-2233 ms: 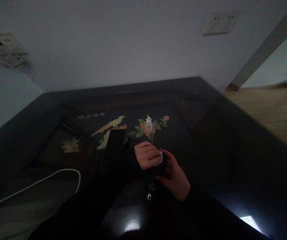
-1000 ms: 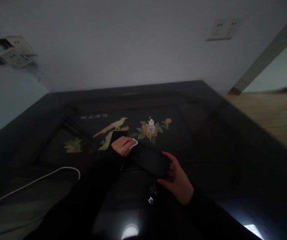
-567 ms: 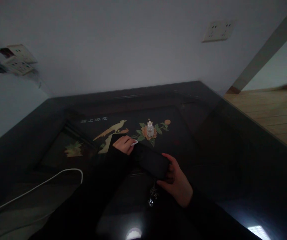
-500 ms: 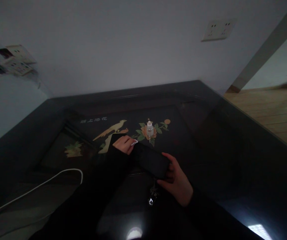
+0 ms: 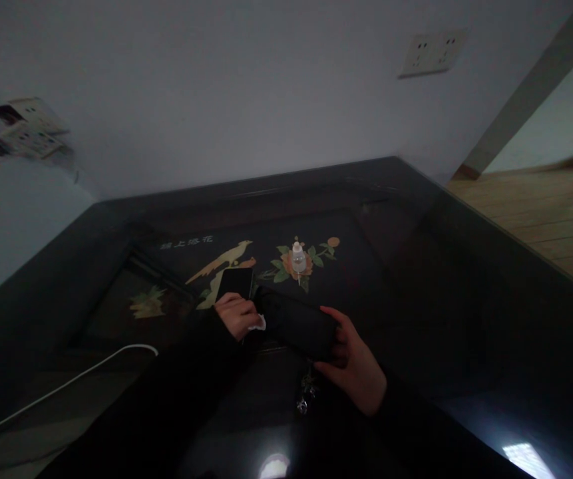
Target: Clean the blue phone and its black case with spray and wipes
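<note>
Left hand: the left hand [image 5: 236, 315] is curled shut around a small white wipe [image 5: 260, 324], which is pressed to the near left end of the dark phone [image 5: 296, 326].
Right hand: the right hand [image 5: 352, 362] is wrapped round the phone's right end, thumb on top and fingers tucked beneath, so the slab is held just off the table.
Dark phone: it is seen dead centre, tilted, with its long axis running from 10 o'clock down to 4 o'clock between the two hands.
Charm: a small shiny charm [image 5: 305, 396] is hung below the phone at 6 o'clock, just beside the right hand.
Second phone: another black slab [image 5: 236, 283] is laid flat on the table at 12 o'clock from the left hand.
Bottle: a small clear bottle [image 5: 297, 257] is stood upright at 12 o'clock from the held phone, on the painted flowers.
Cable: a white cable [image 5: 66, 382] is looped across the table [image 5: 466, 299] at 8 o'clock, well apart from the hands.
</note>
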The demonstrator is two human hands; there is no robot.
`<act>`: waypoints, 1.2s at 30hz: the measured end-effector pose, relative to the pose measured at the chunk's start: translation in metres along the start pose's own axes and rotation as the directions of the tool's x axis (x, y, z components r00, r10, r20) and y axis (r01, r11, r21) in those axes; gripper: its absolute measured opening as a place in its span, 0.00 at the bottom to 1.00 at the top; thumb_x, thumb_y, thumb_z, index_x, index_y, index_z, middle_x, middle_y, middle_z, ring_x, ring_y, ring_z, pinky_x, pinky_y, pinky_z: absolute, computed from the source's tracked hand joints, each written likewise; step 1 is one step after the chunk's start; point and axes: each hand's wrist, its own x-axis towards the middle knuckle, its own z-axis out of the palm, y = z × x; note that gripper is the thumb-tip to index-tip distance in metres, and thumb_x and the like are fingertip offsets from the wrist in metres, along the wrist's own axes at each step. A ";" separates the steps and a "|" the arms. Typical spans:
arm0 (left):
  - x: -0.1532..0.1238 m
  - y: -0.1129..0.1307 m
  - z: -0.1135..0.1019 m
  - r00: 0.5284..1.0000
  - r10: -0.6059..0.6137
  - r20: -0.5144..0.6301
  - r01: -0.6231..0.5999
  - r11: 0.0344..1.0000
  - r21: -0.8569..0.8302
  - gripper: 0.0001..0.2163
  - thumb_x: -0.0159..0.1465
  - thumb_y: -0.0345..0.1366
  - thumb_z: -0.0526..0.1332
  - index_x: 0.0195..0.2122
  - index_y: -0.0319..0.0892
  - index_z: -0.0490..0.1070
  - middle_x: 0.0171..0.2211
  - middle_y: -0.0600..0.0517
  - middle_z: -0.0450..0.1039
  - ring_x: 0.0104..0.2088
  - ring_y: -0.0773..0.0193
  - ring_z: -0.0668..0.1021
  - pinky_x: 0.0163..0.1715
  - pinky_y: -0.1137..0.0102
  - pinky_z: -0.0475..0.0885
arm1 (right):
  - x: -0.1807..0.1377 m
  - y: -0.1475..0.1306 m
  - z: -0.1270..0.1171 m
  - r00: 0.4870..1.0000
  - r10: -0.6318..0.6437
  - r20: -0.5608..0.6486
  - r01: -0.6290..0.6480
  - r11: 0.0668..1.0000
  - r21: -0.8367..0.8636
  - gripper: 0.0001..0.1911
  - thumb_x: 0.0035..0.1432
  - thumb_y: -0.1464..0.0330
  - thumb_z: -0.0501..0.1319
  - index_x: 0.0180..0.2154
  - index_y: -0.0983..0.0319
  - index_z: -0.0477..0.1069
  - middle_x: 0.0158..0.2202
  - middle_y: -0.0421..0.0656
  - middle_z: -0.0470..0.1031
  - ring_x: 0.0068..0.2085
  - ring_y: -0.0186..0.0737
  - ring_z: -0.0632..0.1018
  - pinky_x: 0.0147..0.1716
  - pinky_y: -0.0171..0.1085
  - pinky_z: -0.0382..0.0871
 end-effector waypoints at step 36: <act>0.054 0.020 0.011 0.856 0.276 -0.437 -0.222 0.960 0.170 0.04 0.58 0.29 0.57 0.30 0.44 0.69 0.25 0.59 0.74 0.27 0.73 0.73 0.41 0.68 0.65 | 0.000 -0.001 0.000 1.000 -0.011 0.027 0.011 1.000 0.006 0.42 0.38 0.81 0.58 0.55 0.56 0.46 0.43 0.44 0.67 0.35 0.36 0.75 0.29 0.34 0.68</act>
